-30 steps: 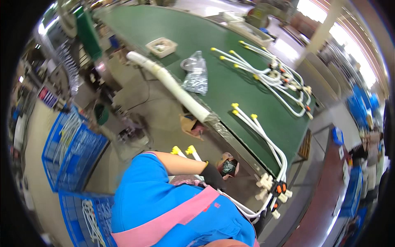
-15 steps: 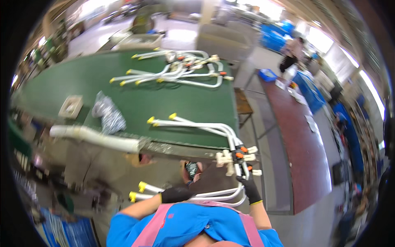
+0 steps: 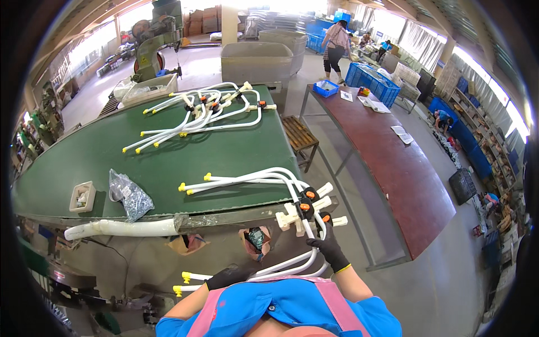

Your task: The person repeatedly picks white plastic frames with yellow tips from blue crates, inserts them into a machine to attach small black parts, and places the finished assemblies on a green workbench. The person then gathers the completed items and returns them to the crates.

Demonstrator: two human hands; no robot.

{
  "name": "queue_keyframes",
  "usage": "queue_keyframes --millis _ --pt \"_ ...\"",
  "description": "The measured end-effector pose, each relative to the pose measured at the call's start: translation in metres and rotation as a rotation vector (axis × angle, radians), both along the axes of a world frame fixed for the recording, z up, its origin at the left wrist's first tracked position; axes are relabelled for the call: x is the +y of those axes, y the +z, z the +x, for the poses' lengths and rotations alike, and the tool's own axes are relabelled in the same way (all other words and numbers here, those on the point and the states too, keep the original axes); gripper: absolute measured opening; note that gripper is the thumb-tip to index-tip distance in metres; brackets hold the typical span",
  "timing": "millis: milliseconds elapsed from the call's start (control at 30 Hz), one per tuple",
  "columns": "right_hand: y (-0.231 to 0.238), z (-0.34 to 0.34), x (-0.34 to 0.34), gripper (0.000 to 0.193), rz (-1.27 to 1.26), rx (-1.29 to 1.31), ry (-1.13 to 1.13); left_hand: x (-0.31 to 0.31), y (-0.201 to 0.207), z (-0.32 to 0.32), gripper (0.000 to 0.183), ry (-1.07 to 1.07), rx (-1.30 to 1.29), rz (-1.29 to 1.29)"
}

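Note:
In black gloves, both of my hands hold a white bent-tube frame with yellow end caps, low against my body. My left hand (image 3: pixel 230 276) is closed round its tubes near the capped ends, and the frame's lower tubes (image 3: pixel 292 268) run right from there. My right hand (image 3: pixel 331 253) grips the tubes at the bend, just below a white fitting with an orange part (image 3: pixel 338 221). Right beyond it, a similar white tube frame (image 3: pixel 252 178) lies on the green table, its black-and-orange joints (image 3: pixel 306 207) overhanging the near right corner. The fingertips of my left hand are partly hidden.
More white tube frames (image 3: pixel 191 121) are piled at the green table's (image 3: pixel 62 168) far side. A clear bag of small parts (image 3: pixel 130 194) and a small bin (image 3: pixel 83 196) sit left. To the right stand a wooden stool (image 3: pixel 301 135) and a long red-brown table (image 3: pixel 387 168). Another person (image 3: pixel 337 45) walks beyond.
The view has shifted and sharpened, with more of the room showing at the top. Both hands keep their hold on the frame. The person in the background appears farther left in the picture.

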State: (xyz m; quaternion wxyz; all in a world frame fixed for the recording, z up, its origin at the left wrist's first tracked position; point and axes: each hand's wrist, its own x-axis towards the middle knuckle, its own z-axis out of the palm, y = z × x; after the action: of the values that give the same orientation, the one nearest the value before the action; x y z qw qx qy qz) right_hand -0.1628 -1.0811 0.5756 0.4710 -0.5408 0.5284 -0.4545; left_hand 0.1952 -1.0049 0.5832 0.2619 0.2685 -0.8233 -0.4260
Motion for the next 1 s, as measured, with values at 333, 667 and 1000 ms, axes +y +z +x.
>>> queue_keyframes --millis 333,667,1000 --pt "0.052 0.007 0.01 0.09 -0.081 0.197 0.073 0.016 -0.046 0.04 0.051 0.025 -0.272 0.265" --pt "0.069 0.024 0.004 0.092 -0.154 0.218 -0.004 0.026 -0.011 0.041 0.065 0.072 -0.559 0.273" --pt "0.119 0.054 -0.024 0.091 -0.281 0.372 0.071 0.019 -0.016 0.025 0.038 0.343 -0.346 0.075"
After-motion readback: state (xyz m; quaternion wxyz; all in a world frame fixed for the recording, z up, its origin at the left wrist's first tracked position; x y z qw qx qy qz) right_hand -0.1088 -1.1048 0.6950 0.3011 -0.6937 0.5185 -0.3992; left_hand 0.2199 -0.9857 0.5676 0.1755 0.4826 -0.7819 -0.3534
